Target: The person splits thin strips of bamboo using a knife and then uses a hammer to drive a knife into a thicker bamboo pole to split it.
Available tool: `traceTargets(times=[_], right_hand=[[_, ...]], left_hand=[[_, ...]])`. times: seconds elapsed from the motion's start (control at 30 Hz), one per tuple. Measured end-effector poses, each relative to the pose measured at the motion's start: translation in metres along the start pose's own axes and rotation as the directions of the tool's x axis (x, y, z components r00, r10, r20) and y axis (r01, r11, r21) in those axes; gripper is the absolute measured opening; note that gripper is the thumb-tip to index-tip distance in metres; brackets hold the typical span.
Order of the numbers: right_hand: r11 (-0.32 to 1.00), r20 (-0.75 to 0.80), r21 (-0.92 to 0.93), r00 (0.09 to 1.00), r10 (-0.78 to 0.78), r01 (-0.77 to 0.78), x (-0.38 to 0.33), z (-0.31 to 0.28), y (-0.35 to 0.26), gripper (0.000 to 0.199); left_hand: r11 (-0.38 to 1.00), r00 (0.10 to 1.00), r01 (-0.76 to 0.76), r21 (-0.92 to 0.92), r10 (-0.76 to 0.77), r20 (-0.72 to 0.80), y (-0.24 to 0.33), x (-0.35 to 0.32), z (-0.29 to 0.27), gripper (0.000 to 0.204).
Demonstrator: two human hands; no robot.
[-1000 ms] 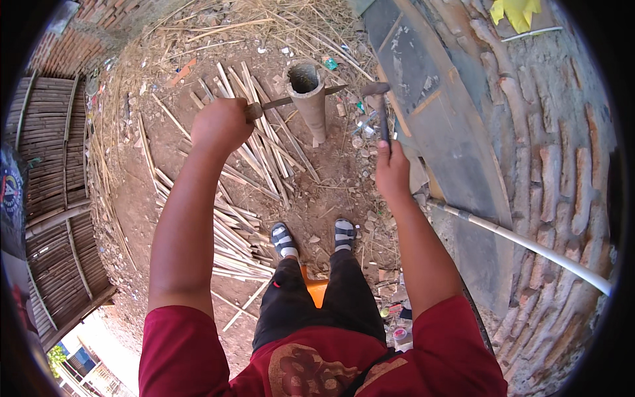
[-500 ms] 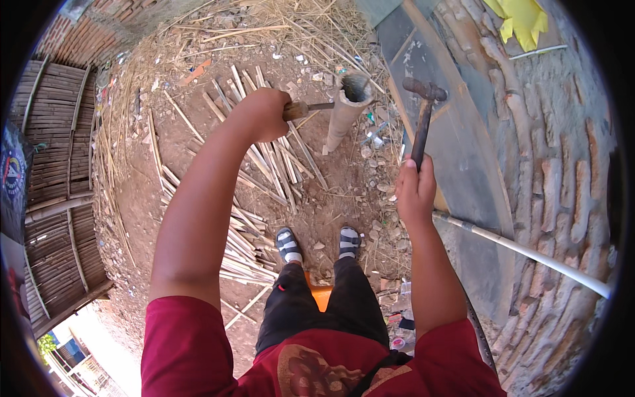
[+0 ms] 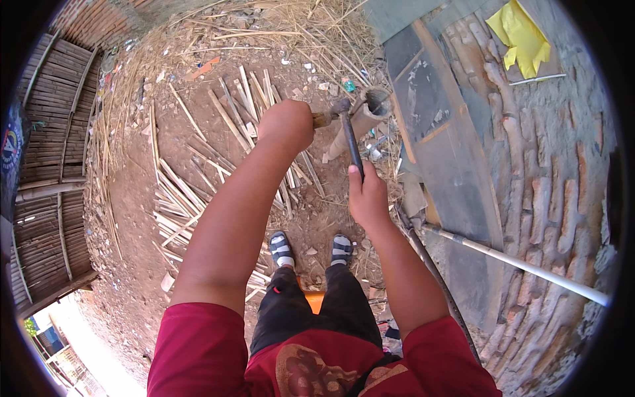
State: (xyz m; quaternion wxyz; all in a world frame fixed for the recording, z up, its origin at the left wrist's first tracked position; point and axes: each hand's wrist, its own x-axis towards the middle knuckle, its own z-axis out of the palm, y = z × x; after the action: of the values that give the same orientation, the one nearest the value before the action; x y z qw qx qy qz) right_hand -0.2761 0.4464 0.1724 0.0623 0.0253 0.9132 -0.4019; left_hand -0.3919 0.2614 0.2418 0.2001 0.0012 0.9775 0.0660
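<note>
Beside the rim of the hollow tube point(image 3: 364, 126), the hammer point(image 3: 351, 139) has now come close to the knife point(image 3: 322, 119).

Half a second ago, the hammer was apart at the right, in front of the dark board point(image 3: 456, 159); now its head is seen next to the knife's wooden handle and covers much of the blade, so I cannot tell if metal touches metal. For the work in hand, this suggests that both tools are brought together at the tube's upper end. The left hand point(image 3: 286, 127) is closed around the knife handle, its fingers mostly hidden; the right hand point(image 3: 368, 196) grips the hammer, with the thumb along the shaft. The tube stands on the soil, right of the scattered strips point(image 3: 180, 198).
</note>
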Motion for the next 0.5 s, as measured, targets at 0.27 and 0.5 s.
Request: traceTargets(times=[0.27,0.5], right_hand=[[0.954,-0.243,0.241,0.963,-0.120,0.180,-0.012,-0.008,-0.027,0.035],[0.938,-0.161,0.320,0.983,-0.087,0.136,-0.006,-0.017,-0.035,0.032]], left_hand=[[0.999,0.999,0.033,-0.006,-0.033,-0.018,-0.019,0.002,0.007,0.027],[0.994,0.994,0.108,-0.019,-0.108,0.005,-0.037,0.004,0.004,0.023]])
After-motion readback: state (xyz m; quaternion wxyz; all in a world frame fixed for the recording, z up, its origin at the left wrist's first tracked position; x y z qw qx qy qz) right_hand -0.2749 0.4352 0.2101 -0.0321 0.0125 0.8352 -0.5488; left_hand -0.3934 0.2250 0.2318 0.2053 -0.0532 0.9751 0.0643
